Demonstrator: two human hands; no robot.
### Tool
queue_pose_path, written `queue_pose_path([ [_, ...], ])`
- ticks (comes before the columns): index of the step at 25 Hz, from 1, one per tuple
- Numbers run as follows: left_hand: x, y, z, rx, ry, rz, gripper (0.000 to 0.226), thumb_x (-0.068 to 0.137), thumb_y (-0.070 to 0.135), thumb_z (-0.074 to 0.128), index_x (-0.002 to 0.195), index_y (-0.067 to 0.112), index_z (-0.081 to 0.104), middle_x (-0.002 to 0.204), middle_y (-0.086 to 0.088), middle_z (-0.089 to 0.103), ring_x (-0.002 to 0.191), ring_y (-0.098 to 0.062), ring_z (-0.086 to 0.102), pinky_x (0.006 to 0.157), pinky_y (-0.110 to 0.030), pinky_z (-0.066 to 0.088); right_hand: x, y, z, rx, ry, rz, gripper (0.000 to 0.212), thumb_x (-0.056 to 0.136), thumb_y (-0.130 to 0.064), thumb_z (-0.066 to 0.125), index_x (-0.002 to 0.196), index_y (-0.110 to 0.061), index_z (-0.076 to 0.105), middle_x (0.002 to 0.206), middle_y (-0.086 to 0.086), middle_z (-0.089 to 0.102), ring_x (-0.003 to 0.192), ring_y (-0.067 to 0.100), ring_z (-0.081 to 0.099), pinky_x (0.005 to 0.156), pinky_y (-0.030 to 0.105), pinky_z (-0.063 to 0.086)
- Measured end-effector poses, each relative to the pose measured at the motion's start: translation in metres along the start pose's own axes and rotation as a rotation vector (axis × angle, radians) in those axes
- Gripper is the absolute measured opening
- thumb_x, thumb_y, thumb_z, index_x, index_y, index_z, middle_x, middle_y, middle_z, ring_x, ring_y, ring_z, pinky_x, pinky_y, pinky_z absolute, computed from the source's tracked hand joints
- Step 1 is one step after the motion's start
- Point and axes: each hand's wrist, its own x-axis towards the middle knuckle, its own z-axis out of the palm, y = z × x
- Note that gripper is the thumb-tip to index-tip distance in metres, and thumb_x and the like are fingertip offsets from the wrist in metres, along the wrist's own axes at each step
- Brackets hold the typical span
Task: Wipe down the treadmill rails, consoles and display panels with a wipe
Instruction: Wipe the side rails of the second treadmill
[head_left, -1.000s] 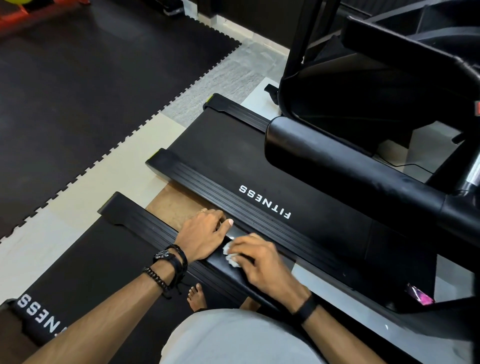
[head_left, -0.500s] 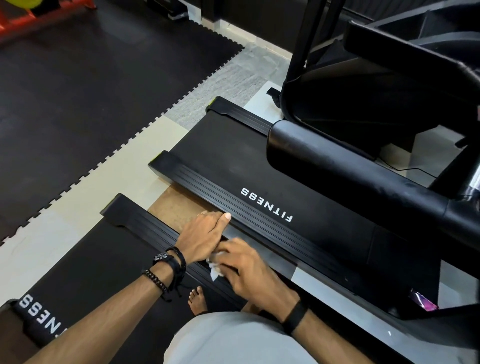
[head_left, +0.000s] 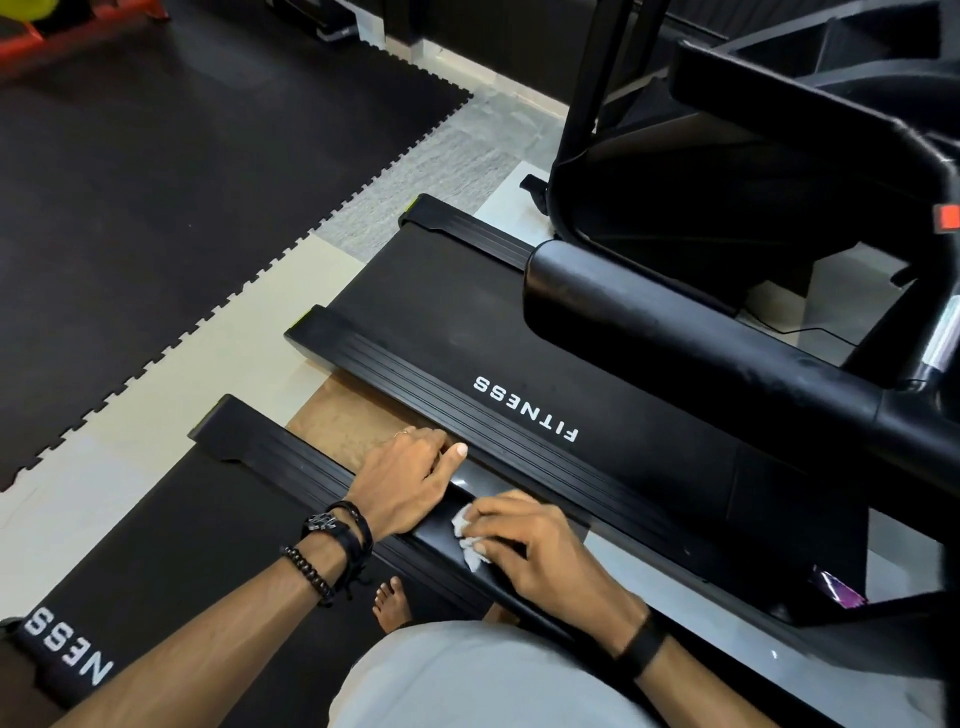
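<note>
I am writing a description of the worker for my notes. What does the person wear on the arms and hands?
Both forearms are bare, with no sleeves and no gloves. The left hand has a thin ring on one finger; its wrist carries a black beaded bracelet and dark cord bands with a small metal piece. The wrist of the right hand has one plain black band.

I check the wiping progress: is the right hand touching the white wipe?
Touching. The head view shows the right hand pressing the crumpled white wipe under its fingers onto the near treadmill's side rail, no gap visible.
</note>
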Motion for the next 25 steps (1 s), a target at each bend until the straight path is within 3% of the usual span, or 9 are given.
queue_pose_path([
  [5, -0.001, 0.001, 0.002, 0.026, 0.015, -0.008, 0.051, 0.102, 0.056, 0.014, 0.072, 0.021, 0.036, 0.071, 0.002, 0.046, 0.068, -0.014, 0.047, 0.061, -0.021, 0.026, -0.029, 0.039, -0.019, 0.061, 0.117, 0.259, 0.012, 0.091, -0.013, 0.071, 0.098, -0.016, 0.08, 0.107, -0.018, 0.075, 0.104, 0.0, 0.067, 0.093, 0.033, 0.053],
  [8, -0.002, 0.001, 0.002, 0.06, 0.018, 0.021, 0.057, 0.099, 0.06, 0.006, 0.074, 0.021, 0.039, 0.071, 0.005, 0.046, 0.068, -0.013, 0.046, 0.068, -0.027, 0.028, 0.01, 0.028, 0.0, 0.039, 0.063, 0.229, 0.013, 0.09, -0.007, 0.07, 0.098, -0.011, 0.08, 0.105, -0.007, 0.076, 0.102, -0.004, 0.064, 0.095, 0.025, 0.05],
  [10, -0.003, 0.002, 0.002, 0.083, 0.019, 0.04, 0.058, 0.098, 0.06, 0.005, 0.076, 0.021, 0.041, 0.071, 0.007, 0.043, 0.068, -0.012, 0.044, 0.07, -0.028, 0.029, 0.007, 0.018, 0.001, 0.039, 0.045, 0.152, 0.012, 0.091, -0.008, 0.07, 0.098, -0.013, 0.079, 0.108, -0.01, 0.075, 0.104, -0.003, 0.064, 0.096, 0.02, 0.048],
  [13, -0.005, 0.003, 0.004, 0.093, 0.016, 0.05, 0.057, 0.099, 0.059, 0.007, 0.08, 0.021, 0.045, 0.072, 0.009, 0.043, 0.068, -0.011, 0.043, 0.074, -0.028, 0.035, -0.034, 0.027, -0.016, 0.087, 0.07, 0.21, 0.012, 0.091, -0.013, 0.072, 0.097, -0.018, 0.081, 0.109, -0.018, 0.074, 0.107, 0.004, 0.067, 0.095, 0.022, 0.049],
  [16, -0.007, 0.001, 0.006, 0.106, 0.014, 0.043, 0.06, 0.098, 0.06, 0.008, 0.085, 0.02, 0.051, 0.078, 0.008, 0.05, 0.072, -0.012, 0.048, 0.077, -0.027, 0.04, -0.025, 0.05, -0.021, 0.12, 0.068, 0.378, 0.011, 0.091, -0.012, 0.073, 0.097, -0.016, 0.081, 0.102, -0.02, 0.075, 0.102, -0.003, 0.068, 0.093, 0.028, 0.053],
  [19, -0.005, 0.0, 0.004, 0.073, 0.005, 0.046, 0.059, 0.098, 0.06, 0.01, 0.084, 0.02, 0.051, 0.077, 0.007, 0.052, 0.072, -0.011, 0.049, 0.075, -0.026, 0.036, 0.014, 0.039, -0.006, 0.139, -0.014, 0.347, 0.012, 0.09, -0.009, 0.072, 0.097, -0.011, 0.081, 0.099, -0.018, 0.074, 0.099, -0.007, 0.067, 0.095, 0.025, 0.052],
  [22, -0.003, -0.002, 0.005, 0.063, -0.009, 0.035, 0.058, 0.099, 0.06, 0.012, 0.087, 0.021, 0.053, 0.081, 0.008, 0.054, 0.077, -0.011, 0.051, 0.075, -0.029, 0.041, -0.001, 0.027, -0.013, 0.175, -0.008, 0.264, 0.01, 0.089, -0.011, 0.074, 0.096, -0.014, 0.081, 0.104, -0.016, 0.075, 0.106, 0.003, 0.068, 0.098, 0.022, 0.048],
  [25, -0.003, -0.002, 0.008, 0.064, 0.009, 0.012, 0.058, 0.098, 0.06, 0.01, 0.085, 0.022, 0.051, 0.081, 0.008, 0.054, 0.076, -0.01, 0.051, 0.073, -0.027, 0.04, -0.038, 0.046, -0.029, 0.234, 0.018, 0.409, 0.01, 0.089, -0.014, 0.076, 0.097, -0.017, 0.082, 0.103, -0.014, 0.077, 0.105, 0.007, 0.07, 0.098, 0.031, 0.052],
])
